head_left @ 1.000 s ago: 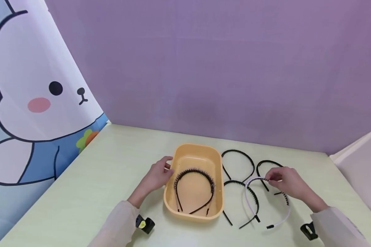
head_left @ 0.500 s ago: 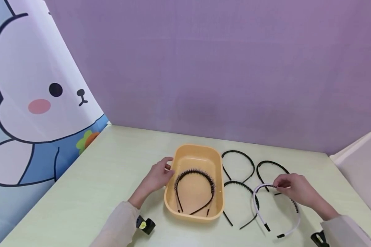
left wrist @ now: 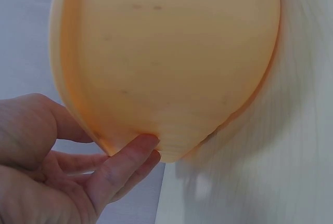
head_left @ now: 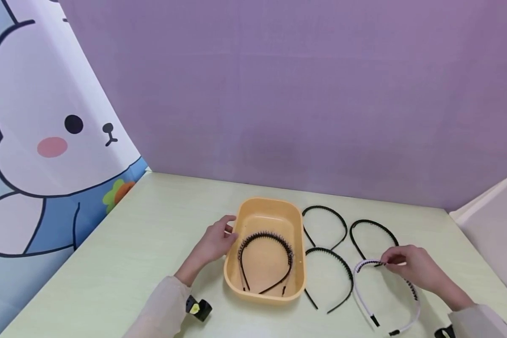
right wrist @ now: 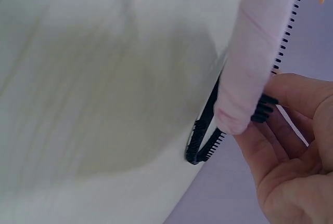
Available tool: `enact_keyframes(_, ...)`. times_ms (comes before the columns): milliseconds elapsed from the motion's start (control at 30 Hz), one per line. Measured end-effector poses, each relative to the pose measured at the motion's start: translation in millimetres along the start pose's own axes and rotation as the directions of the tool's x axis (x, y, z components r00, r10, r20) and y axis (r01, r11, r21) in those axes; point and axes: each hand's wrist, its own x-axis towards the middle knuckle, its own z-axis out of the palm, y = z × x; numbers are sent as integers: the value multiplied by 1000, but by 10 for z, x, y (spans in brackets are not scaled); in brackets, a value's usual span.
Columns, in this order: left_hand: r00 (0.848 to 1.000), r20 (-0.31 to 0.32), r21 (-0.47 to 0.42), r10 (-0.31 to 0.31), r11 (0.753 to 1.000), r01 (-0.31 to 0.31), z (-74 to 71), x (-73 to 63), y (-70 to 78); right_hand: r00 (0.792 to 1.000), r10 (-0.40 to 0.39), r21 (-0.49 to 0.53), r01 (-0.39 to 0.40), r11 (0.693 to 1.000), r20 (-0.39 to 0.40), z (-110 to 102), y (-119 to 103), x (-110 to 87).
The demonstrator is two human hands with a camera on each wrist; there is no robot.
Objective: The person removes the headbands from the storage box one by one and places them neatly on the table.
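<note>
My right hand (head_left: 414, 267) pinches the top of a pale pink headband (head_left: 360, 299) with black teeth. In the right wrist view its pink fabric wrap (right wrist: 257, 42) sits between thumb and fingers. Whether its black tips touch the table is unclear. At the centre, my left hand (head_left: 213, 241) holds the left rim of a yellow-orange plastic box (head_left: 264, 213); the left wrist view shows fingers (left wrist: 127, 164) against the box's outer side. Inside the box lies a black toothed headband (head_left: 290, 263), overlapping a lighter one that is partly hidden.
Right of the box lie a black headband (head_left: 345, 223) at the back, another black headband (head_left: 349, 272) nearer the front, and a third black headband (head_left: 373, 222) behind my right hand. A purple backdrop (head_left: 279, 94) rises behind the table (head_left: 160, 220).
My right hand has moved right and toward the front with the pink headband, away from the front black headband it overlapped. My left hand and the box have stayed in place.
</note>
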Motion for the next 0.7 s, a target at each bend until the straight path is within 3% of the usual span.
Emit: enact_keyframes(700,1000,-7,1,0,1000,0,-7,-16,15,997,68,7,-68,998,24,49,85,-133)
